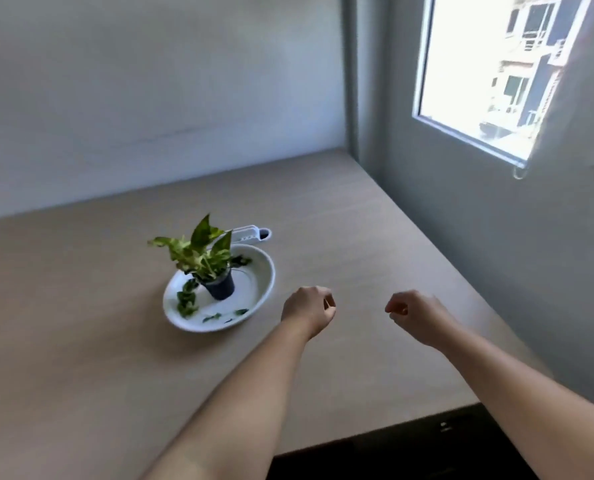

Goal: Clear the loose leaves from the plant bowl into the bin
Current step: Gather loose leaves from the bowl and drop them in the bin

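A white plant bowl (259,282) rests on the table left of centre. In it stands a small dark pot (221,289) holding a green and yellow plant (198,251). Loose leaves (186,301) lie in the bowl at its left, front and back. My left hand (307,308) hovers just right of the bowl, fingers curled with nothing in them. My right hand (415,315) hangs further right, also curled and holding nothing. No bin is in view.
A white object with a dark opening (254,234) lies behind the bowl. The beige table (81,341) meets walls at the back and right. A bright window (489,71) is at the upper right. The table's front edge drops to a dark floor (409,452).
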